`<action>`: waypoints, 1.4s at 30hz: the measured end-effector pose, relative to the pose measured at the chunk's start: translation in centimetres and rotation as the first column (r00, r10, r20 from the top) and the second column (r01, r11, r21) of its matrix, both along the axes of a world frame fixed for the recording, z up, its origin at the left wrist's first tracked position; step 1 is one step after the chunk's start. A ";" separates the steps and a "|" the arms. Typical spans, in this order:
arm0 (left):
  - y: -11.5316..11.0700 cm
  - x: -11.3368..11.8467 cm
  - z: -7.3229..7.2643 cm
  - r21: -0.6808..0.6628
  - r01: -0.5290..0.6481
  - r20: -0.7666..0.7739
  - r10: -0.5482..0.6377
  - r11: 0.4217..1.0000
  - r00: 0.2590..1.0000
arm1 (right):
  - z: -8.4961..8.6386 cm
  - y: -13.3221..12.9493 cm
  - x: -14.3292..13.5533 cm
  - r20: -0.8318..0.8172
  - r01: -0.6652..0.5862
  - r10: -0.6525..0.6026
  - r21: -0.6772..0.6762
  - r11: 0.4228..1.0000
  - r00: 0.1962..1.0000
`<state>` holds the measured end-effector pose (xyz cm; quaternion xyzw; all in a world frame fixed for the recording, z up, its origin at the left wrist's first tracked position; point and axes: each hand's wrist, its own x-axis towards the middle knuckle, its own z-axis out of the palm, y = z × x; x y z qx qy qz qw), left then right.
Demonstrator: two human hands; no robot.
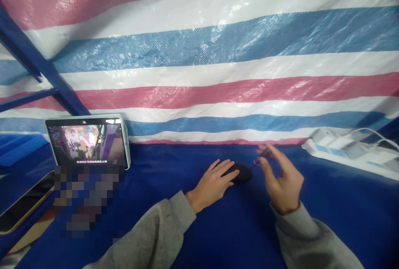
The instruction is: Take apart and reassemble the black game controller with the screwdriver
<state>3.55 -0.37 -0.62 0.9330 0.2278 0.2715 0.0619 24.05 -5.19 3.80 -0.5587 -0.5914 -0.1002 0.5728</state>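
My left hand [215, 179] lies with its fingers stretched out and spread. Its fingertips rest on the left end of a black rounded object [243, 172] that looks like a computer mouse, on the blue surface. To the right of it, my right hand [283, 177] is raised above the surface, thumb and fingers closed in a pinch. Between them shows a small shiny dark item [264, 153] with a reddish-purple part at its lower left. It is blurred, so its kind cannot be made out.
A tablet [87, 142] playing a video stands at the left, and a phone [26, 204] lies beside it. On the right is a white power strip [352, 157] with plugs and cables. A striped tarp [218, 90] hangs behind the blue surface [224, 235]. Blue metal bars [46, 65] cross the upper left.
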 end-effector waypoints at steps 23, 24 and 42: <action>0.2 0.0 -0.2 -0.089 -0.031 0.016 0.032 0.996 0.999 | 0.4 -0.1 -0.5 -0.365 -0.098 0.116 0.068 0.993 0.924; 0.3 0.0 -0.2 -0.115 -0.044 0.018 0.047 0.992 0.999 | 0.5 -0.2 -0.5 -0.414 -0.162 0.163 0.038 0.986 0.895; 1.6 -0.5 0.3 -0.417 -0.045 0.247 0.161 0.908 0.956 | -0.4 -0.2 1.1 -0.286 -0.556 0.595 -0.758 0.339 0.752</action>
